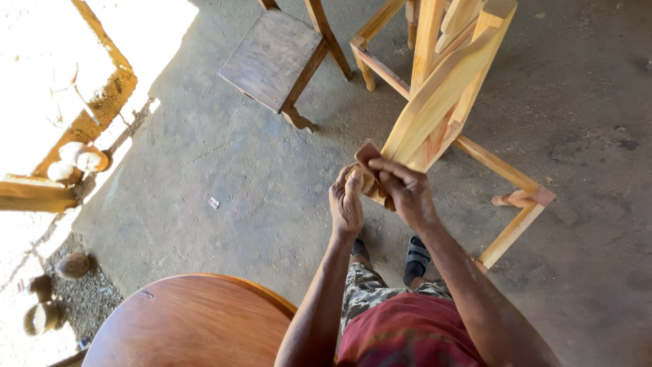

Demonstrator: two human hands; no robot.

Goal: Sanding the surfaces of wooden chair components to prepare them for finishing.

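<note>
While folded in both hands, left hand (346, 202) and right hand (406, 192) closed on brown sandpaper (367, 155) against pale chair frame (441, 95): thin, limp, gritty, best pinched flat; frame stiff, light. Near, round wooden table (190, 323); beyond, dusty concrete floor (224, 170), dark stool (275, 58).
</note>
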